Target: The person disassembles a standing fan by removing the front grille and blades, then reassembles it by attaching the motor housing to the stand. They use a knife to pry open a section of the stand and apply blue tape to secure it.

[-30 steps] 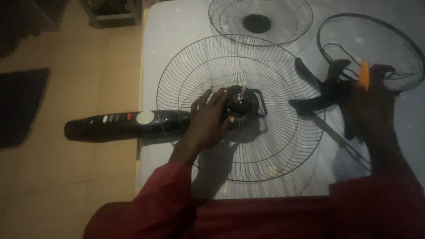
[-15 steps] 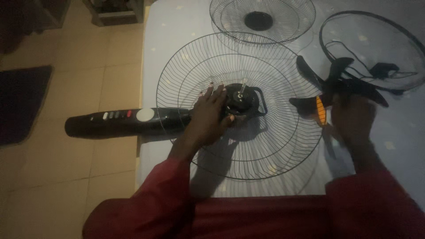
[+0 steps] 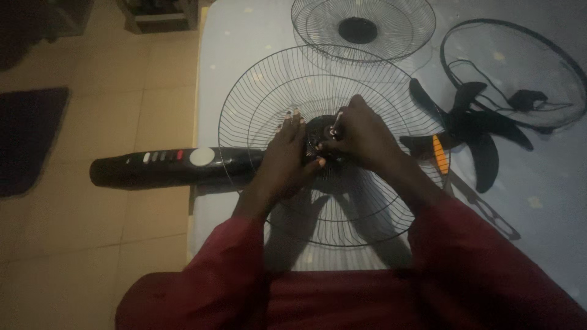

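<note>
— While we look down at the table [image 3: 244,36], where does the work sit?

— At the dark motor hub [image 3: 323,131] in the middle of the big wire fan guard [image 3: 263,98], which lies flat on the pale table with its black control column [image 3: 165,166] sticking out over the left edge above the tiled floor [image 3: 122,91].

— And our hands?

— Our left hand [image 3: 287,150] lies spread on the hub's left side, fingers apart and pressing down, not closed round anything. Our right hand [image 3: 364,131] is curled at the hub's top right, fingertips pinched on a small metal piece there; we cannot tell whether it is a screw, a nut or a tool tip.

— So which step do we judge this to be?

— Working a fastener at the hub, with one hand steadying and the other turning, by our reading.

— What would the next move ask of us?

— A firm hold on the hub so the guard does not spin, and a small, careful twist, since that piece looks easy to drop through the wires.

— Further out?

— The black fan blade [image 3: 477,131] with an orange-marked tool [image 3: 439,154] beside it, a second guard [image 3: 367,24] above, and a third grille [image 3: 520,67] at the right.
</note>
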